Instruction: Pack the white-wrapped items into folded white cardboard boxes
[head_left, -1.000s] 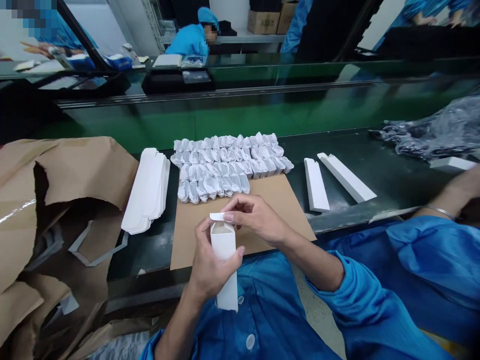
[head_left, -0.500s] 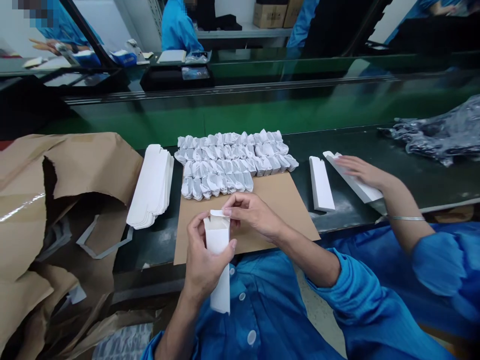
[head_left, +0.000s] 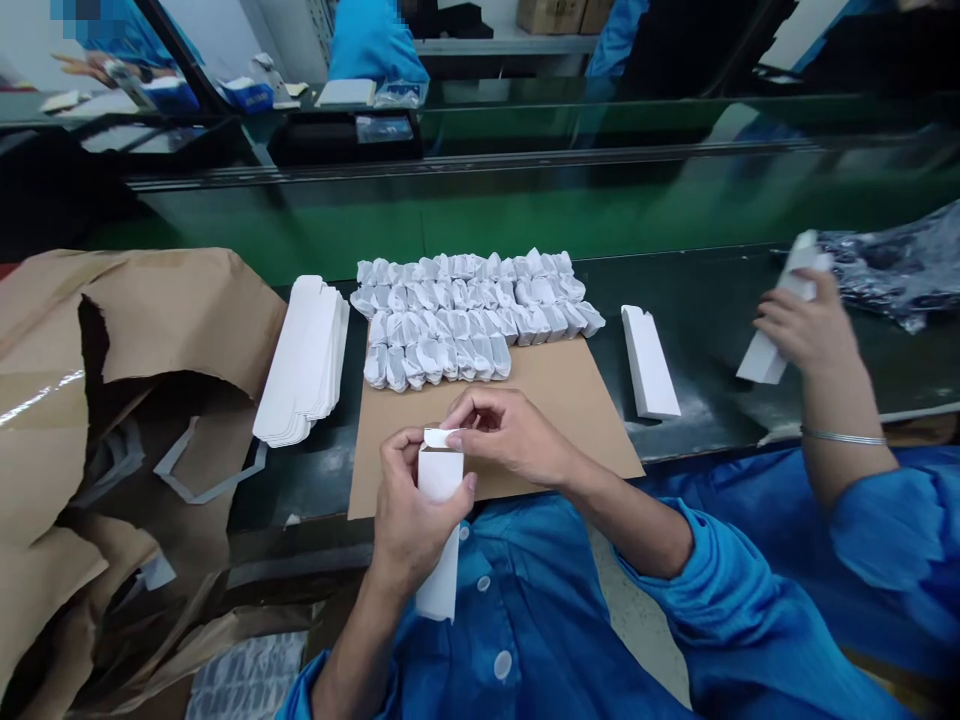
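A tall, narrow white carton [head_left: 439, 535] stands upright in front of my body, with my left hand [head_left: 412, 510] wrapped round its upper part. At its top, my right hand [head_left: 506, 432] pinches the end flap between thumb and fingers; the flap is bent over the opening. What is inside the carton cannot be seen. Past my hands, several rows of small items wrapped in white paper [head_left: 457, 315] are packed side by side on a brown cardboard sheet [head_left: 555, 395]. A pile of flat white cartons [head_left: 300, 360] lies to the left.
A folded-up white carton [head_left: 649, 365] lies on the dark bench, right of the sheet. Farther right, a co-worker's hand [head_left: 810, 320] holds another white carton [head_left: 765, 355] near clear plastic bags [head_left: 900, 265]. A torn brown paper-lined box [head_left: 165, 320] stands at left.
The carton's top flap has folded down over the opening under my right hand. The co-worker's hand has lifted a white carton from the bench and moved it right.
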